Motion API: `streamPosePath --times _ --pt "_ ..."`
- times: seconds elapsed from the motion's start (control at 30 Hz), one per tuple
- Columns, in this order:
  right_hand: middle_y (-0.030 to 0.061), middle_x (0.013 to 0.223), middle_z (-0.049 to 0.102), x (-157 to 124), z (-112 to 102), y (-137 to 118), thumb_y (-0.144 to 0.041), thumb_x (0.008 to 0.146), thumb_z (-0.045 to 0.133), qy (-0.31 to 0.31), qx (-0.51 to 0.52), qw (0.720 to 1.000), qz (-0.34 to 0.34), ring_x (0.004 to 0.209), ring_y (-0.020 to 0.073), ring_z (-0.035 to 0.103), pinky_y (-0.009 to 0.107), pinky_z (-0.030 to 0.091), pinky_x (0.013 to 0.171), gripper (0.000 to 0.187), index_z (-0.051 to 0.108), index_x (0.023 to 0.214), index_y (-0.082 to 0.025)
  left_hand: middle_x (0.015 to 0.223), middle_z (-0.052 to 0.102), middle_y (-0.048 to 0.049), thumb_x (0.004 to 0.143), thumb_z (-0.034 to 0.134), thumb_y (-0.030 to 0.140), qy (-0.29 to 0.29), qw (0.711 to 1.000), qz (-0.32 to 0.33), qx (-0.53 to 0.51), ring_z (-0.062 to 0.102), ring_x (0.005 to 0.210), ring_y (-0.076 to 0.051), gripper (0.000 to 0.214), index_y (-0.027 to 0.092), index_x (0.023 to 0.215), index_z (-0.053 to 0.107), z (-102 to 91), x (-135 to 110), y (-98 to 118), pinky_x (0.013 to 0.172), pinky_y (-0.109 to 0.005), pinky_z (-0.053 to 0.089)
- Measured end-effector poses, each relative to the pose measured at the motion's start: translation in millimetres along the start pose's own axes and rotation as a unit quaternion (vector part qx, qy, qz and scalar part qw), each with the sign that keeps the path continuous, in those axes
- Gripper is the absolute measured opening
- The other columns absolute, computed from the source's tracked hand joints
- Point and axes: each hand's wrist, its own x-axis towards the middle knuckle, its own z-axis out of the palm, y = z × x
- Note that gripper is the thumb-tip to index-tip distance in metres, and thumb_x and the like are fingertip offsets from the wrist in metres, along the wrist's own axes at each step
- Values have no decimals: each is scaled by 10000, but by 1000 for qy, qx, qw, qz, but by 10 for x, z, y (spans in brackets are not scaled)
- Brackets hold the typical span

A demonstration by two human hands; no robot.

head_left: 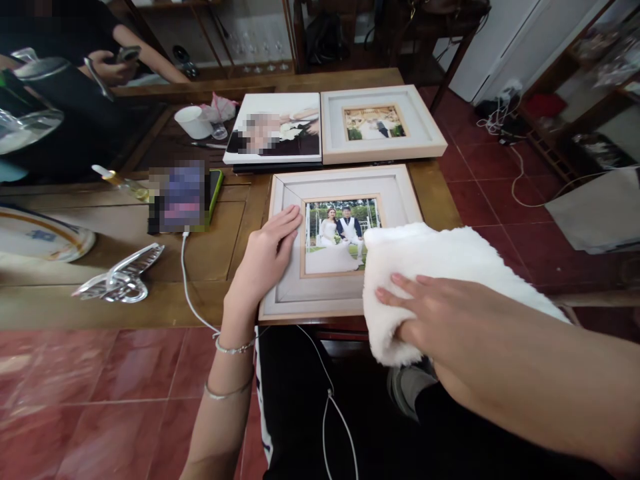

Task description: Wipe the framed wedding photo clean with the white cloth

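Note:
A light wood photo frame with a wide pale inner border lies flat at the table's front edge, holding a wedding photo of two seated people. My left hand rests on the frame's left border, its fingers stretched out flat beside the photo. On the right, my right hand holds a fluffy white cloth and presses it over the frame's lower right part. The cloth hides that corner and a little of the photo's right edge. Some fingers of my right hand are tucked into the cloth's fold.
Behind lie a second framed photo and a white-edged photo panel. Left are a phone on a white cable, a dropper bottle, a hair claw and a white cup. Across sits a person holding a phone.

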Motion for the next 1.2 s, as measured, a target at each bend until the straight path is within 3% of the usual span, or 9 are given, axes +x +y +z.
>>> streamPosePath --times 0.1,0.17,0.27,0.47,0.67,0.83,0.97,1.07,1.2 --pt "118 1262 753 242 -36 196 -52 757 545 -43 -7 998 47 1086 309 727 427 596 859 379 811 975 -211 1453 637 -137 1030 499 237 -7 1000 0 -6 560 1426 -256 387 104 1322 716 -12 3 7 1260 -446 403" --pt "129 1403 680 412 -4 396 -36 780 520 -20 -48 996 68 1241 335 667 468 584 957 424 807 1055 -186 1454 635 -137 1030 501 242 -11 1000 -1 -9 557 1430 -255 392 96 1330 708 -13 8 6 1260 -448 405" --pt "158 1589 502 664 82 730 -50 815 525 39 -111 991 60 1516 384 406 557 419 1201 469 768 1212 -108 1456 632 -128 1029 500 245 -14 1000 -1 -9 552 1435 -256 393 103 1329 710 -12 17 -1 1256 -449 416" --pt "168 1683 349 1082 68 1130 -67 872 504 66 -141 982 108 1582 396 257 585 289 1274 556 647 1410 -62 1464 628 -97 1033 497 269 -18 1000 -6 -8 548 1438 -254 386 153 1330 714 -15 13 -17 1257 -486 414" --pt "210 1651 387 939 18 737 -88 879 520 -16 -149 986 69 1533 470 325 639 393 1176 467 720 1299 -51 1452 640 -104 1033 500 275 -8 1000 -8 -10 560 1427 -250 380 155 1319 719 -11 5 -11 1261 -497 403" --pt "60 1548 559 570 -81 210 -103 791 578 -80 -84 993 15 1437 358 526 533 529 1129 409 810 1097 -244 1455 644 -80 1037 487 282 -6 1000 -10 -6 560 1428 -252 382 184 1327 717 -1 10 -3 1260 -516 401" --pt "46 1510 582 450 -187 -65 -128 802 588 -106 -27 993 -53 1380 305 591 433 543 1148 415 811 1126 -261 1463 640 -89 1037 486 278 -11 1000 -13 -4 556 1433 -255 387 177 1328 720 1 7 -1 1265 -476 401" --pt "19 1502 591 491 -159 -110 -144 812 599 -87 -18 994 -65 1407 288 565 400 542 1151 404 808 1134 -270 1474 634 -84 1036 491 285 -13 1000 -14 -5 550 1438 -266 387 184 1331 720 -5 6 -3 1265 -479 400" --pt "49 1571 518 605 18 86 -53 804 552 -17 2 999 -29 1490 283 464 416 455 1226 464 793 1163 -220 1472 634 -97 1038 486 285 -16 1000 -11 -6 548 1440 -258 392 166 1334 714 -9 8 -4 1268 -477 391"
